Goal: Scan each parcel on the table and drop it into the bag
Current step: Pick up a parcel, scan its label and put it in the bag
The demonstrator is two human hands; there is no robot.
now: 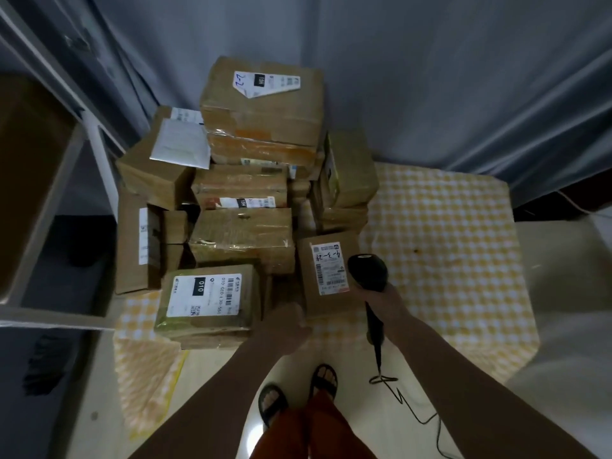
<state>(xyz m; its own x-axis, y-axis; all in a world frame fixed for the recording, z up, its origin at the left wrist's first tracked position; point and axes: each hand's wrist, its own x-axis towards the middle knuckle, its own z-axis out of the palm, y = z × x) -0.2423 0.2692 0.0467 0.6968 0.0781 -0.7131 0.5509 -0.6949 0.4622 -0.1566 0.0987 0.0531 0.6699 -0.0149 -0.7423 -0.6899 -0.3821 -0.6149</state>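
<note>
A big pile of parcels [251,180] sits on the table [447,246], which has a yellow checked cloth on it. The boxes are stacked high at the back and lower at the front. Most of them are brown card with white labels. No bag shows here, so I cannot tell where it is.

At the front left lies a flat box [208,299] with a label that reads 010. Just to its right is a small box [329,274]. Its label faces up. The box's long side runs from the near edge of the table toward the pile, and the writing on the label looks upside down from here.

The scanner [367,271] is black. Its head hangs right over the edge of that label and points down at it. Its handle runs back toward the person, with a cord trailing to the floor.

The right hand [381,301] has its fingers wrapped tight round the scanner handle. The left hand [291,321] is at the near corner of the small box. It looks blurry, so I cannot tell if it holds the box or just touches it.

I think this is the scanning step for the small box. Next, the left hand likely needs a good hold on it to lift it away to the bag.
</note>
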